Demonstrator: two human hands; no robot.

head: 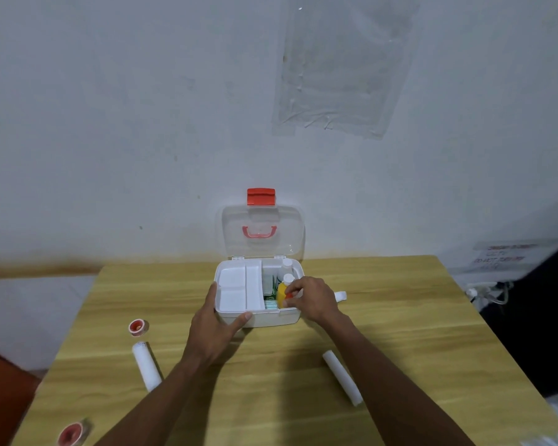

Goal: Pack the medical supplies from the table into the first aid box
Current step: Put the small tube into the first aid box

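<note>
Where the wooden table [400, 333] meets the wall, a white first aid box [271, 317] stands with its clear lid [263, 233] raised upright; red latch [261, 197] at the lid's top edge, red handle [259, 231] seen through the plastic.

Box, left part: white tray [237, 289] with shallow compartments. Box, right part: deeper well holding a white bottle [286, 264] at the back, a yellow bottle [283, 291] with white cap in front of it, and green and pale packets below, too small to identify.

Left hand [215, 333]: spread against the box's front left corner, thumb on the front wall, fingers up the left side, gripping nothing else.

Right hand [313, 299]: over the well, fingers curled and pinched on a small red item beside the yellow bottle; item largely hidden by the fingertips.

Supplies on the table: white roll [146, 365] left of the arms; a second white roll [342, 376] right; red-cored tape [138, 327] near the left roll; another tape [73, 434] at the bottom left, blurred and cut by the edge. White object [340, 296] just right of the box, partly behind the right hand, unidentifiable.

Wall: taped clear sheet [342, 69].
</note>
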